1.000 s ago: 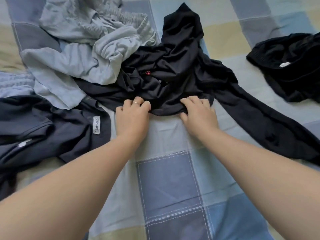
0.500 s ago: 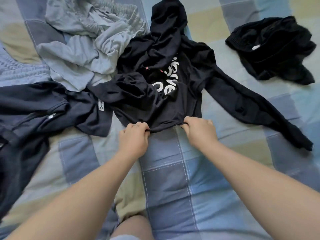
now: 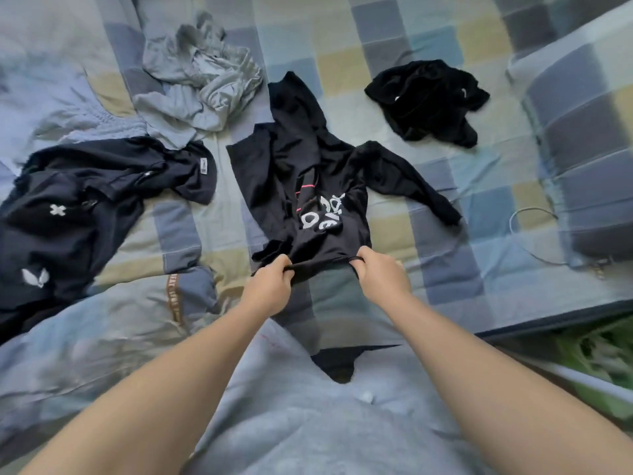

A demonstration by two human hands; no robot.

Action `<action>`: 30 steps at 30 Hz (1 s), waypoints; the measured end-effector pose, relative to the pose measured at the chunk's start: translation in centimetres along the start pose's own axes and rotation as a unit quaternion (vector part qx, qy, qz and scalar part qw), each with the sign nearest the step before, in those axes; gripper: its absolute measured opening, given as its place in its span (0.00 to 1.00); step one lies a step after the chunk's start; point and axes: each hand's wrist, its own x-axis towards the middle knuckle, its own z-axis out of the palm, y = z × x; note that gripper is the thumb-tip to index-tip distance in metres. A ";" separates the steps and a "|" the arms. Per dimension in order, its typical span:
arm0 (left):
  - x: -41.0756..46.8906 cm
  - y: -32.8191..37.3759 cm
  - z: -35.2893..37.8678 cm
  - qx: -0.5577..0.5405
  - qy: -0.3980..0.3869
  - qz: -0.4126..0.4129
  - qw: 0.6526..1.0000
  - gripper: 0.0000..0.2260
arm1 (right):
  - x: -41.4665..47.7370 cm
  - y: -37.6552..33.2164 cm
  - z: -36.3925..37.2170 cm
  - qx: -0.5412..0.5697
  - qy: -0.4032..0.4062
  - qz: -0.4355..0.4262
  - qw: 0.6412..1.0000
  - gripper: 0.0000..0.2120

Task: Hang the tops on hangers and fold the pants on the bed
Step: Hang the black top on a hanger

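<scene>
On bed: one hoodie, two hands

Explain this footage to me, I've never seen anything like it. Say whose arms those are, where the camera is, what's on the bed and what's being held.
No machine here: the arms belong to a person sorting laundry. The camera sits on their head, looking forward and down, so you see roughly what they see. The left hand and right hand each grip the near hem of a black hoodie with white lettering, which lies spread on the checked bed. Around it lie crumpled grey clothes at the top, navy clothes on the left and a black bundle at upper right.
</scene>
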 end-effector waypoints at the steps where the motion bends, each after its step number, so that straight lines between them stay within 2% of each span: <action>1: -2.2 1.2 -0.4 -0.015 0.014 0.005 1.000 0.05 | -2.0 0.5 -1.1 0.017 0.001 0.001 1.000 0.10; 4: -8.3 5.4 -2.1 -0.078 0.049 0.026 0.995 0.05 | -7.2 2.0 -4.9 0.096 0.026 0.022 0.995 0.09; 7: -12.8 10.1 -5.2 -0.188 0.056 0.052 0.979 0.07 | -11.3 2.5 -9.7 0.197 0.078 0.033 0.977 0.07; 14: -18.6 17.3 -13.5 -0.355 0.070 0.083 0.928 0.07 | -18.8 -0.4 -18.3 0.286 0.163 -0.014 0.944 0.08; 17: -20.1 18.6 -15.6 -0.407 0.041 0.089 0.908 0.07 | -22.3 -2.6 -20.1 0.351 0.145 -0.041 0.924 0.07; 19: -21.4 19.4 -17.0 -0.461 0.019 0.088 0.883 0.08 | -24.7 -4.2 -19.9 0.394 0.124 -0.071 0.908 0.03; 20: -22.0 19.8 -17.6 -0.489 0.008 0.093 0.868 0.08 | -25.7 -5.0 -19.3 0.401 0.119 -0.081 0.905 0.04; 22: -23.5 20.3 -19.0 -0.533 -0.018 0.108 0.839 0.07 | -27.1 -6.4 -17.7 0.406 0.116 -0.082 0.903 0.15; 24: -25.0 20.6 -20.4 -0.564 -0.047 0.129 0.814 0.07 | -27.3 -7.2 -16.1 0.390 0.133 -0.041 0.910 0.21; 26: -26.1 20.9 -21.5 -0.593 -0.068 0.142 0.790 0.08 | -26.7 -6.9 -14.7 0.328 0.158 0.004 0.931 0.18; 28: -26.8 21.0 -22.8 -0.617 -0.077 0.151 0.768 0.08 | -26.6 -7.0 -14.4 0.284 0.178 0.037 0.941 0.07; 29: -26.9 21.1 -23.4 -0.625 -0.078 0.155 0.761 0.07 | -26.8 -7.1 -14.6 0.286 0.184 0.048 0.939 0.05; 30: -26.9 21.2 -23.9 -0.630 -0.077 0.156 0.757 0.06 | -27.0 -7.1 -14.9 0.301 0.189 0.053 0.933 0.09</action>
